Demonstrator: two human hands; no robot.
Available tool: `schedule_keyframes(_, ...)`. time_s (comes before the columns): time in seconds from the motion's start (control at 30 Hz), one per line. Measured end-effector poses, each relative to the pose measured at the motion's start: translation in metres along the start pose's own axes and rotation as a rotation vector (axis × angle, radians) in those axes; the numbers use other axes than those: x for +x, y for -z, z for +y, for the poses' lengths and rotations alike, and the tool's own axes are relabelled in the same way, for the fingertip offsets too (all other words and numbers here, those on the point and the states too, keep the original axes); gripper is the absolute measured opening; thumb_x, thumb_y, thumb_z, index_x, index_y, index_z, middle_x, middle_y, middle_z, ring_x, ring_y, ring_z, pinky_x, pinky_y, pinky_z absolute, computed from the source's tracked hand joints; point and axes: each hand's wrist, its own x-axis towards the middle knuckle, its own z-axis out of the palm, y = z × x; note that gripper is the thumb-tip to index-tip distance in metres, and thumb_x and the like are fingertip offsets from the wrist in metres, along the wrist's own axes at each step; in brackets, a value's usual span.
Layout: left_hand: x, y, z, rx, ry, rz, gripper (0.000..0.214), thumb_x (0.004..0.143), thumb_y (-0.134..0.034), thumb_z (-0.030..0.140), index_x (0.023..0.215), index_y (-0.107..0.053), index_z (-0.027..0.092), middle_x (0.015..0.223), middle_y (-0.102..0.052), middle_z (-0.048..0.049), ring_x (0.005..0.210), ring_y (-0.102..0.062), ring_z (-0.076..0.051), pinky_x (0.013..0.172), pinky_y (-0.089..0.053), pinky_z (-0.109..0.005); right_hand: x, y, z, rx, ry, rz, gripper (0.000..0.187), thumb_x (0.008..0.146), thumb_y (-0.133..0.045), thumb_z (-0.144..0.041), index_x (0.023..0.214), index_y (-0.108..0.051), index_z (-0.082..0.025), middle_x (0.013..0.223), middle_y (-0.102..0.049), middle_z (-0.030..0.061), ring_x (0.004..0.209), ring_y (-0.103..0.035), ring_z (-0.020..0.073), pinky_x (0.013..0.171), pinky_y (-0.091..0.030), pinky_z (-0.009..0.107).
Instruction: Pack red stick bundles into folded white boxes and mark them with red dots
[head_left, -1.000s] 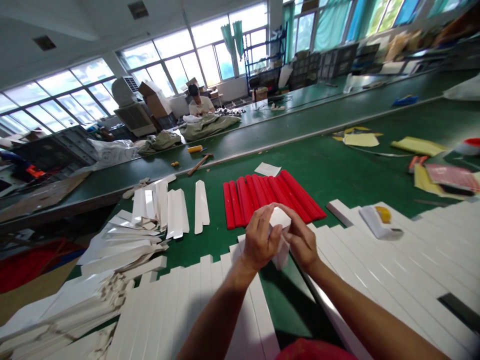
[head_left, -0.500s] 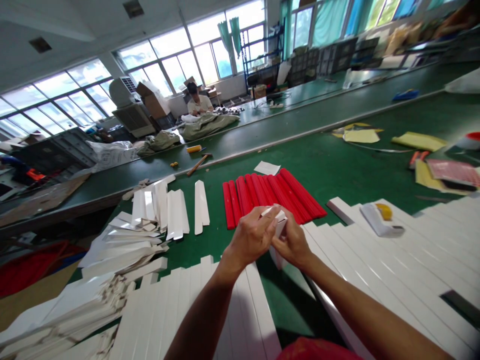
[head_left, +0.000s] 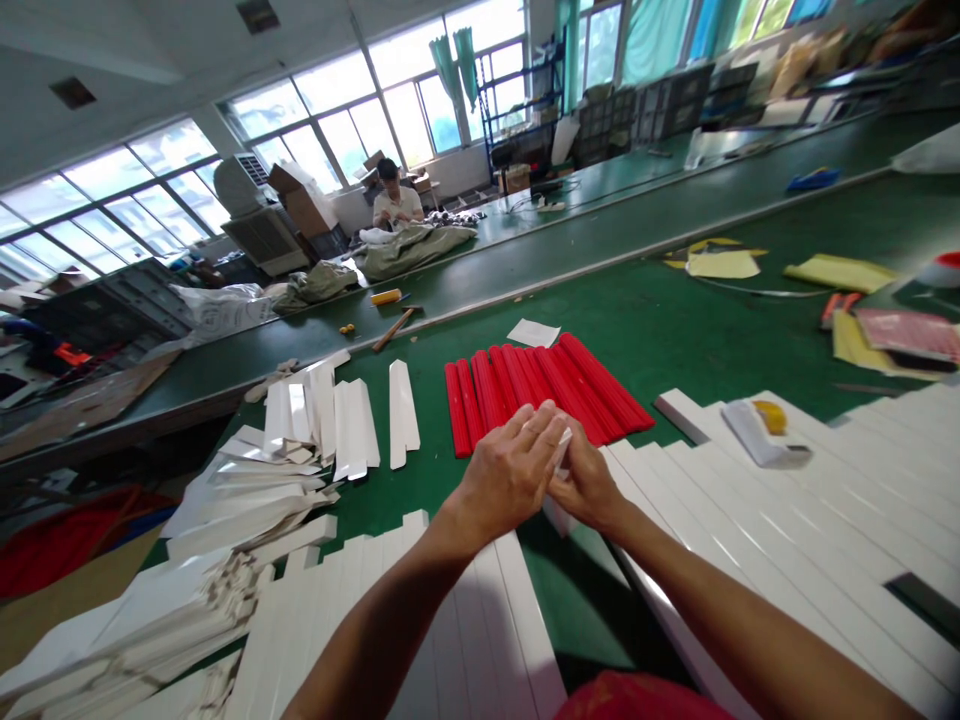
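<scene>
A narrow white cardboard box (head_left: 559, 518) stands between my two hands, mostly hidden by them. My left hand (head_left: 510, 470) is closed over its top end, the fingers pressed together. From the other side my right hand (head_left: 587, 482) grips the box just below that end. Just beyond my hands, a row of red ribbed tubes (head_left: 510, 385) lies side by side on the green table (head_left: 439, 420). Finished-looking white boxes (head_left: 360, 620) lie in rows at the lower left, and more white boxes (head_left: 750, 530) cover the right side.
Flat white box blanks (head_left: 247, 490) are piled at the left. A tape dispenser (head_left: 765, 435) rests on the right-hand boxes. A hammer (head_left: 394, 328) and yellow roll (head_left: 386, 297) lie farther back. Another person (head_left: 397, 205) sits across the tables.
My left fingers have moved over the box's top end, covering more of it. The right hand keeps its grip, and the other things stay put.
</scene>
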Motion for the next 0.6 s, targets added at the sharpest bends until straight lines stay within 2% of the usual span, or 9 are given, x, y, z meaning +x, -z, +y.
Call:
schedule_keyframes(0.13,0.001,0.002,0.004,0.073,0.034,-0.083,0.043,0.097,-0.041,0.018,0.138,-0.049,0.007,0.145,-0.053,-0.0169,0.134,-0.052,-0.028,0.103,-0.053,-0.045,0.0,0.002,0.002,0.078,0.004,-0.032,0.056,0.085,-0.058,-0.021,0.137,-0.037,-0.017,0.112,-0.062,0.0138,0.099,-0.067,0.0253,0.084,-0.058,0.039)
schedule_keyframes(0.3,0.004,0.004,0.008,0.166,0.011,-0.133,0.044,0.096,-0.041,0.017,0.138,-0.048,0.005,0.145,-0.052,-0.0198,0.132,-0.053,-0.031,0.097,-0.056,-0.045,-0.002,0.005,0.007,0.155,0.003,-0.068,0.059,0.085,-0.06,-0.021,0.14,-0.036,-0.018,0.124,-0.058,0.0167,0.112,-0.063,0.0266,0.09,-0.056,0.039)
schedule_keyframes(0.43,0.002,-0.003,0.01,0.174,0.019,-0.08,0.044,0.094,-0.041,0.013,0.136,-0.049,0.002,0.142,-0.054,-0.0221,0.131,-0.054,-0.031,0.097,-0.057,-0.045,-0.001,0.016,0.01,0.254,0.006,-0.197,0.065,0.086,-0.066,-0.03,0.143,-0.037,-0.02,0.134,-0.055,0.0163,0.125,-0.055,0.0266,0.102,-0.049,0.041)
schedule_keyframes(0.5,-0.001,-0.007,0.01,0.175,0.018,-0.029,0.043,0.093,-0.042,0.01,0.135,-0.051,0.002,0.14,-0.055,-0.0234,0.129,-0.056,-0.031,0.096,-0.058,-0.045,-0.003,0.031,0.024,0.281,-0.009,-0.283,0.066,0.084,-0.069,-0.039,0.142,-0.043,-0.02,0.137,-0.055,0.0149,0.124,-0.055,0.0264,0.103,-0.048,0.041)
schedule_keyframes(0.53,-0.003,-0.008,0.01,0.177,0.012,-0.001,0.043,0.093,-0.042,0.009,0.135,-0.051,0.002,0.139,-0.056,-0.0238,0.128,-0.057,-0.031,0.096,-0.058,-0.046,-0.005,0.042,0.036,0.248,-0.09,-0.26,0.064,0.083,-0.069,-0.044,0.139,-0.049,-0.022,0.133,-0.058,0.0128,0.118,-0.059,0.0253,0.1,-0.049,0.04)
schedule_keyframes(0.57,-0.004,-0.01,0.009,0.18,0.003,0.03,0.043,0.093,-0.044,0.009,0.134,-0.052,0.003,0.138,-0.057,-0.0238,0.127,-0.058,-0.031,0.096,-0.058,-0.046,-0.009,0.057,0.05,0.171,-0.224,-0.171,0.059,0.082,-0.068,-0.047,0.134,-0.055,-0.023,0.127,-0.062,0.0107,0.111,-0.062,0.0241,0.096,-0.051,0.039)
schedule_keyframes(0.6,-0.004,-0.011,0.008,0.184,-0.005,0.063,0.042,0.092,-0.045,0.008,0.134,-0.052,0.003,0.137,-0.058,-0.0235,0.126,-0.059,-0.031,0.097,-0.058,-0.046,-0.015,0.074,0.067,0.056,-0.393,-0.021,0.054,0.083,-0.064,-0.049,0.13,-0.059,-0.023,0.122,-0.065,0.0098,0.106,-0.063,0.0236,0.094,-0.051,0.039)
